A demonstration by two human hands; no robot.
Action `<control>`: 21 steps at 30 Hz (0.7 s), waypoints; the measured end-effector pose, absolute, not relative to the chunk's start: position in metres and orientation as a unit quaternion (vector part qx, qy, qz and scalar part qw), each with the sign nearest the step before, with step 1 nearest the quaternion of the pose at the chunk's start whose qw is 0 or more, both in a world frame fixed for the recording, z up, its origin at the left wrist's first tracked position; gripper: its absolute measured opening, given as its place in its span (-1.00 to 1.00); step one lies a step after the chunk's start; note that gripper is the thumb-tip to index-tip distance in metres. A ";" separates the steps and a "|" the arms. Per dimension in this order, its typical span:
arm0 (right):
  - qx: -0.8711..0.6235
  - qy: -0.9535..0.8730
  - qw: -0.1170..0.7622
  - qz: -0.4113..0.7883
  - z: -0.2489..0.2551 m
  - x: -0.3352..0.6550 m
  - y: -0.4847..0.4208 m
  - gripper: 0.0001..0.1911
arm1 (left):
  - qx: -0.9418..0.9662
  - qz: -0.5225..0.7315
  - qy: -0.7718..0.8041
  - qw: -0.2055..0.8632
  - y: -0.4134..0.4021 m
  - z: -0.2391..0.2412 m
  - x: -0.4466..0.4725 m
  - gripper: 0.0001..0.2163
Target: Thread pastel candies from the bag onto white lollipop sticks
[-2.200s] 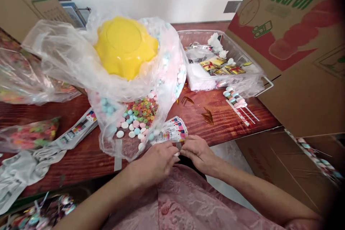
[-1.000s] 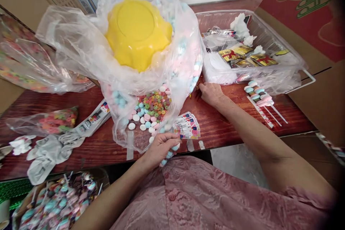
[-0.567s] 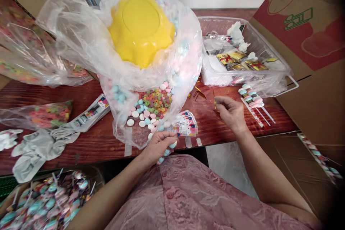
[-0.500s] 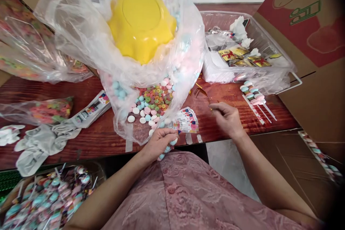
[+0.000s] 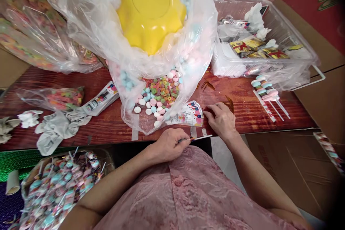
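Lowering back to the worktop's (image 5: 256, 115) front edge beside the printed sleeves (image 5: 188, 116), the right hand (image 5: 219, 120) rests there; I can't tell whether its fingers pinch anything. I see the left hand (image 5: 169, 146) now clenching the candy stick (image 5: 201, 137), swung sideways just off that edge.

Head view: we look forward and down, close over the table (image 5: 256, 115).
Lower centre: our left hand (image 5: 169, 147), right hand (image 5: 221, 120).

Home candy-packing workbench: bulk sweets bag (image 5: 159, 93), cartons (image 5: 318, 7), wrapped lollipops (image 5: 59, 187).
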State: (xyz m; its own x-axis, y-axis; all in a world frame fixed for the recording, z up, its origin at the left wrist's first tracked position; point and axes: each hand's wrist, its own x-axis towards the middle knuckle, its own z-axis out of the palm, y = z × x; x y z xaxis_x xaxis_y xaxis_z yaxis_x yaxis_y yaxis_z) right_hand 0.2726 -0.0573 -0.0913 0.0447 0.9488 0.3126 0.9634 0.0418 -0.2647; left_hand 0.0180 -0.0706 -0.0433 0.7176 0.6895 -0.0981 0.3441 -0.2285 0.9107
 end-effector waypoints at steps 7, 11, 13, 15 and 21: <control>-0.701 -0.703 0.116 -0.042 -0.095 0.264 -0.045 -0.79 | 0.835 0.143 0.297 0.441 -0.073 -0.042 0.032 -0.74; -0.715 -0.667 0.207 -0.002 -0.093 0.273 -0.051 -0.85 | 0.854 0.135 0.298 0.404 -0.070 -0.041 0.043 -0.73; -0.714 -0.634 0.295 0.018 -0.090 0.277 -0.058 -0.88 | 0.861 0.118 0.309 0.386 -0.069 -0.041 0.049 -0.72; -0.696 -0.610 0.377 0.037 -0.086 0.279 -0.065 -0.89 | 0.865 0.113 0.314 0.375 -0.069 -0.042 0.053 -0.73; -0.646 -0.562 0.509 0.089 -0.062 0.276 -0.100 -0.95 | 0.859 0.152 0.312 0.375 -0.070 -0.046 0.059 -0.73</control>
